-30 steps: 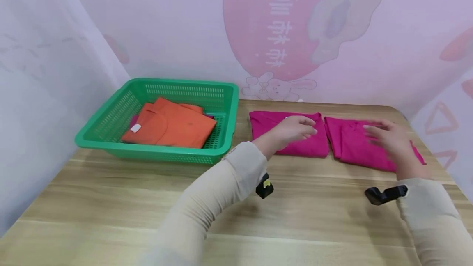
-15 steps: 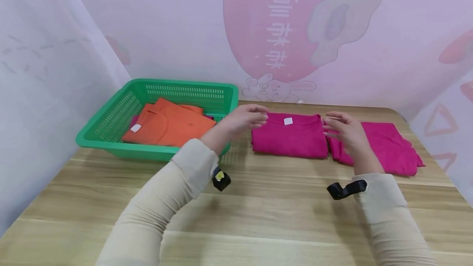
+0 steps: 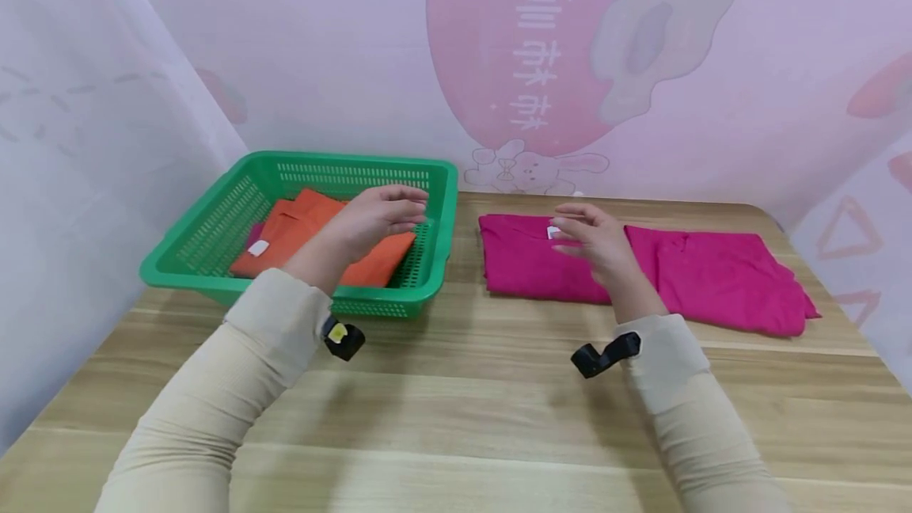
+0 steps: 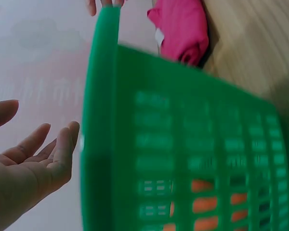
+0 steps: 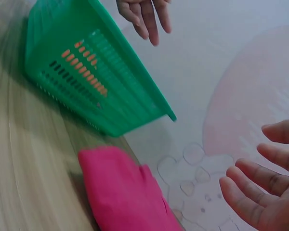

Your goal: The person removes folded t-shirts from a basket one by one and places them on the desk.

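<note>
My left hand hovers over the green plastic basket, fingers loosely extended and holding nothing. Inside the basket lies a folded orange shirt with a white label, partly hidden by that hand, and a bit of magenta cloth shows beneath it. My right hand is over a folded magenta shirt, its relaxed fingers overlapping the shirt's white label. Beside it on the right lies a second folded magenta garment. In the right wrist view the right hand's fingers are spread with nothing between them.
All of this stands on a wooden table. Behind it hangs a pale pink wall cloth printed with rabbits and characters. Black wrist cameras sit at both sleeve cuffs.
Both hands have moved left: the left from over the left magenta shirt to above the basket, the right from the right magenta garment to the left one. The garments and basket stay put.
</note>
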A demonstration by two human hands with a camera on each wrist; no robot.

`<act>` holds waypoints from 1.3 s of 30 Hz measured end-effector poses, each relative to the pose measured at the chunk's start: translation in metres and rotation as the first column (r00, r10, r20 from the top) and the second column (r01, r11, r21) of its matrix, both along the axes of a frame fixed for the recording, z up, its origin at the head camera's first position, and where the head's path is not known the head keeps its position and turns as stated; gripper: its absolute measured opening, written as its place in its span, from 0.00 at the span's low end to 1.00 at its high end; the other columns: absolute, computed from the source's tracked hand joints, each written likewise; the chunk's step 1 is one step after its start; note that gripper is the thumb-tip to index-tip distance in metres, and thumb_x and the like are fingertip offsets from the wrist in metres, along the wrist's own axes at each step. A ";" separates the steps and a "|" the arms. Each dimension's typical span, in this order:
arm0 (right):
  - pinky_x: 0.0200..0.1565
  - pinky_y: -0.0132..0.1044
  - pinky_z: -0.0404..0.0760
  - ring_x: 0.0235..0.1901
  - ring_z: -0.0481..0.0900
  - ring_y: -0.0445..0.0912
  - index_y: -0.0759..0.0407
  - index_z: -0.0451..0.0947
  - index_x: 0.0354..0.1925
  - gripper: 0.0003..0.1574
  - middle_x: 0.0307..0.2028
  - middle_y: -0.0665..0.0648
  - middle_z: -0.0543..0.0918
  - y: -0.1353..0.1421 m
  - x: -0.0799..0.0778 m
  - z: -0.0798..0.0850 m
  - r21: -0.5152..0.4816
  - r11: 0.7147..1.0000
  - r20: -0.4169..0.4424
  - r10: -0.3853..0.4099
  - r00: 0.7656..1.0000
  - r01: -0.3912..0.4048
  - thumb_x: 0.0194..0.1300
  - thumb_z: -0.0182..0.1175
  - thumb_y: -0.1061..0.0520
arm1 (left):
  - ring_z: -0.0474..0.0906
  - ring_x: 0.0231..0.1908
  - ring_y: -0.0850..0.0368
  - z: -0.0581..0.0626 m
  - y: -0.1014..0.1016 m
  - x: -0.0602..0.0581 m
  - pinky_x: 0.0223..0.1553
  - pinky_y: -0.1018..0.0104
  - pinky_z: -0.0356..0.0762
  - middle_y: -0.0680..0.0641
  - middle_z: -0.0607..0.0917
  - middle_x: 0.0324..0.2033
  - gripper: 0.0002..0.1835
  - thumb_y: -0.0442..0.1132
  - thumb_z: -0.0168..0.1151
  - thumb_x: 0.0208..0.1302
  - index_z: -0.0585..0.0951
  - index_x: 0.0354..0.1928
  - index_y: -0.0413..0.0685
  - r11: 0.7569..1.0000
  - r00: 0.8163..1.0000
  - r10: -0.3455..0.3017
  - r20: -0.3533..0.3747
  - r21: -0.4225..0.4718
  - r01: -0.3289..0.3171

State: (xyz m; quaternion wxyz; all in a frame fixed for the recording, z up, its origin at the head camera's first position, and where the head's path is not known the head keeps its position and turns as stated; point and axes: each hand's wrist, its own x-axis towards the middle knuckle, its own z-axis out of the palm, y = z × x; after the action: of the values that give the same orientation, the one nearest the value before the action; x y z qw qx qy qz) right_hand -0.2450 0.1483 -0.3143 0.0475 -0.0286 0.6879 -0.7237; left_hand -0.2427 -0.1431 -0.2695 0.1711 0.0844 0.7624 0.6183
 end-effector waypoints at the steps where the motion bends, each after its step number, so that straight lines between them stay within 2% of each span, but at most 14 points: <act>1: 0.43 0.43 0.73 0.36 0.75 0.45 0.65 0.65 0.50 0.19 0.43 0.58 0.72 -0.005 0.000 0.001 0.009 1.000 -0.004 0.009 1.000 -0.009 0.60 0.52 0.61 | 0.62 0.55 0.47 0.001 -0.005 0.000 0.54 0.61 0.60 0.41 0.62 0.57 0.23 0.37 0.47 0.63 0.60 0.59 0.36 1.000 1.000 0.005 -0.001 -0.005 -0.005; 5: 0.44 0.46 0.72 0.37 0.75 0.47 0.67 0.63 0.53 0.24 0.45 0.61 0.71 -0.025 -0.001 0.006 0.016 0.999 -0.003 0.048 0.999 -0.048 0.60 0.53 0.61 | 0.62 0.55 0.48 0.003 -0.021 0.004 0.54 0.60 0.60 0.42 0.62 0.57 0.23 0.38 0.47 0.64 0.60 0.59 0.37 0.999 1.000 0.023 -0.007 -0.025 -0.023; 12: 0.42 0.42 0.74 0.41 0.74 0.53 0.67 0.65 0.52 0.23 0.48 0.65 0.69 -0.056 0.001 0.017 -0.019 0.993 0.004 0.116 0.993 -0.116 0.59 0.53 0.61 | 0.61 0.55 0.49 0.007 -0.048 0.015 0.55 0.59 0.58 0.42 0.62 0.58 0.25 0.42 0.47 0.64 0.60 0.59 0.39 0.995 0.998 0.069 -0.008 -0.068 -0.069; 15: 0.43 0.44 0.73 0.41 0.74 0.54 0.67 0.66 0.51 0.21 0.45 0.63 0.71 -0.066 0.001 0.021 -0.038 0.989 -0.003 0.144 0.990 -0.144 0.59 0.53 0.61 | 0.60 0.56 0.49 0.009 -0.059 0.019 0.55 0.59 0.58 0.42 0.61 0.59 0.26 0.44 0.47 0.63 0.60 0.60 0.39 0.992 0.996 0.086 -0.017 -0.092 -0.088; 19: 0.44 0.48 0.71 0.36 0.76 0.51 0.67 0.66 0.49 0.19 0.41 0.60 0.72 -0.079 0.001 0.026 -0.098 0.982 0.002 0.165 0.986 -0.165 0.59 0.53 0.62 | 0.60 0.56 0.49 0.008 -0.075 0.022 0.56 0.59 0.57 0.42 0.60 0.59 0.27 0.45 0.47 0.63 0.59 0.60 0.38 0.987 0.994 0.105 -0.033 -0.115 -0.108; 22: 0.45 0.49 0.70 0.37 0.75 0.52 0.67 0.66 0.50 0.20 0.40 0.61 0.73 -0.090 0.000 0.027 -0.128 0.975 0.018 0.183 0.983 -0.179 0.60 0.52 0.62 | 0.58 0.57 0.47 0.004 -0.088 0.022 0.56 0.58 0.55 0.39 0.58 0.60 0.28 0.45 0.46 0.64 0.57 0.60 0.36 0.987 0.993 0.109 -0.047 -0.115 -0.114; 26: 0.44 0.46 0.72 0.43 0.72 0.58 0.68 0.64 0.53 0.22 0.39 0.59 0.73 -0.105 0.001 0.024 -0.141 0.966 0.036 0.225 0.974 -0.218 0.61 0.51 0.62 | 0.56 0.58 0.45 -0.005 -0.103 0.019 0.57 0.58 0.54 0.36 0.55 0.60 0.30 0.46 0.45 0.64 0.54 0.61 0.33 0.986 0.990 0.135 -0.037 -0.095 -0.138; 29: 0.42 0.45 0.73 0.41 0.73 0.57 0.68 0.63 0.53 0.21 0.39 0.59 0.73 -0.116 0.000 0.021 -0.145 0.956 0.039 0.261 0.964 -0.253 0.61 0.50 0.63 | 0.55 0.58 0.44 -0.013 -0.113 0.017 0.57 0.58 0.54 0.35 0.52 0.61 0.32 0.48 0.44 0.64 0.52 0.62 0.33 0.983 0.987 0.157 -0.025 -0.095 -0.159; 33: 0.41 0.44 0.74 0.38 0.76 0.52 0.68 0.65 0.51 0.20 0.42 0.64 0.74 -0.131 -0.003 0.019 -0.139 0.949 0.052 0.293 0.955 -0.284 0.61 0.51 0.62 | 0.53 0.59 0.43 -0.020 -0.127 0.015 0.57 0.56 0.52 0.34 0.51 0.62 0.33 0.49 0.42 0.65 0.49 0.63 0.34 0.977 0.987 0.163 -0.018 -0.139 -0.164; 39: 0.41 0.45 0.74 0.42 0.74 0.56 0.67 0.66 0.50 0.19 0.43 0.63 0.74 -0.154 -0.006 0.019 -0.089 0.935 0.063 0.350 0.935 -0.344 0.60 0.52 0.62 | 0.49 0.60 0.42 -0.027 -0.143 0.010 0.58 0.51 0.47 0.34 0.50 0.62 0.33 0.50 0.39 0.65 0.48 0.64 0.36 0.959 0.984 0.179 0.020 -0.227 -0.170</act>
State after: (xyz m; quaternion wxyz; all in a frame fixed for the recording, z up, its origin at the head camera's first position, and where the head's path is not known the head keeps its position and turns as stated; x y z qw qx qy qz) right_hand -0.2513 -0.0052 -0.2957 0.2003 -0.1230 0.6413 -0.7304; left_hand -0.2325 -0.2866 -0.2966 0.1398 -0.0156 0.8281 0.5427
